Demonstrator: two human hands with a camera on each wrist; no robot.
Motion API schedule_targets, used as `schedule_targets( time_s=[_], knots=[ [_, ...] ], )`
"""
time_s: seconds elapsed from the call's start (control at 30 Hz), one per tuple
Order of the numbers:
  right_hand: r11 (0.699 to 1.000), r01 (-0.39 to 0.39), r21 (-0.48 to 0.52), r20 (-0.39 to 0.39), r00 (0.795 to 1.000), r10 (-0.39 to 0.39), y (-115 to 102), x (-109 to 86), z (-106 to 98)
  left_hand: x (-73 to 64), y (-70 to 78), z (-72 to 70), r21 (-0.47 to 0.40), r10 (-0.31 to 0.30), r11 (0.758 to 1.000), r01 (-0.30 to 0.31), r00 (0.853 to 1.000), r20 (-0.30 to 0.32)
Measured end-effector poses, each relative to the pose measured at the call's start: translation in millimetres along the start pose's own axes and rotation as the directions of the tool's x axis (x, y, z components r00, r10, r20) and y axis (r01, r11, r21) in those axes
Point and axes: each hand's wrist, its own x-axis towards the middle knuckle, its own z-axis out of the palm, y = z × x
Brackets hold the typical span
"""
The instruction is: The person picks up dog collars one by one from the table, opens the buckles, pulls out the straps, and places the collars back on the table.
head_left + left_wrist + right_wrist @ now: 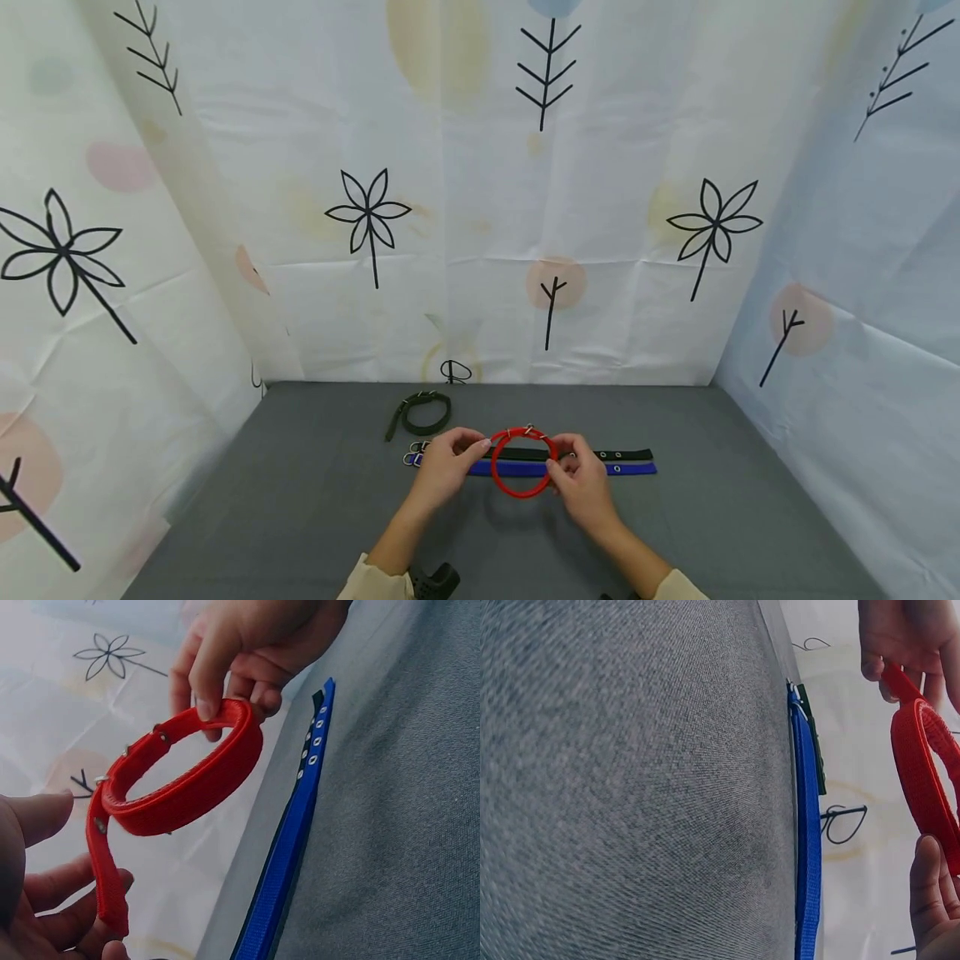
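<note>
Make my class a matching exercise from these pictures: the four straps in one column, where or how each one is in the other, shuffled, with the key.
Column 1
1. red strap
2. blue strap
3. black strap
4. dark green strap

Column 2
A. straight, far side of the flat pair
B. curled up on the table
C. held up in the right hand
D. straight, near side of the flat pair

Pairs: 1-C; 2-D; 3-A; 4-B

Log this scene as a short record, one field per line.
Held item: red collar, looped
Left hand: at the red collar's loose end; grip unclear
Right hand: pinching the red collar's opposite side
On gray table: blue collar and black collar side by side; coiled green collar farther back, left
</note>
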Motion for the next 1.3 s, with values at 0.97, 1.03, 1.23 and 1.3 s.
schedule_targets(
  time_s=[0.97, 1.03, 1.23, 1.3],
  knots=[
    [0.972, 0.100, -0.214, 0.078, 0.993, -0.085, 36, 20.6, -10, -0.7, 0.4, 16.2, 0.212, 0.205, 0.955, -0.208, 0.978, 0.038],
    [0.962, 0.162, -0.220, 0.128, 0.982, -0.136, 34, 23.7, -12, -1.3, -0.1, 17.0, 0.261, 0.252, 0.932, -0.252, 0.967, 0.036],
    [0.897, 0.379, -0.227, 0.259, 0.912, -0.319, 29, 30.2, -10, -4.3, 0.4, 19.3, 0.344, 0.371, 0.867, -0.360, 0.928, 0.036],
    [0.875, 0.419, -0.242, 0.275, 0.895, -0.352, 28, 31.5, -8, -4.4, 0.8, 19.7, 0.354, 0.404, 0.851, -0.387, 0.915, 0.029]
  ],
)
